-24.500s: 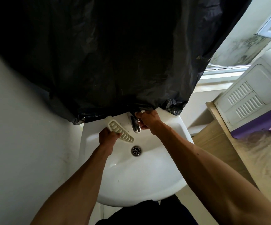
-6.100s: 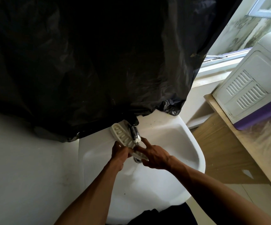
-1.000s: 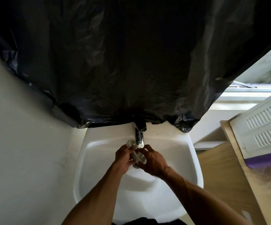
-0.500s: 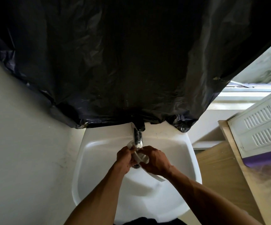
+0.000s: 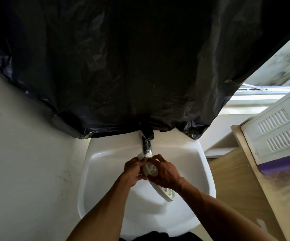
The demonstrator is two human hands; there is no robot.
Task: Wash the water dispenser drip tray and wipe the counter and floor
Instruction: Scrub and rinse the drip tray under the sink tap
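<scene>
Head view, left hand (image 5: 132, 171) and right hand (image 5: 165, 173) both gripping white drip tray (image 5: 160, 186) under chrome faucet (image 5: 146, 146), over white sink (image 5: 106, 171).

Place: a home washroom corner.
Fixtures: white washbasin (image 5: 95, 171), chrome tap (image 5: 146, 146).
Nearby: window (image 5: 262, 94), white-and-purple appliance (image 5: 276, 136) on a wooden table (image 5: 252, 171).
Overhead: black plastic sheet (image 5: 123, 66) hanging above the basin.

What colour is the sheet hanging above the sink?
Black; the plastic sheet shows best in the head view.
</scene>
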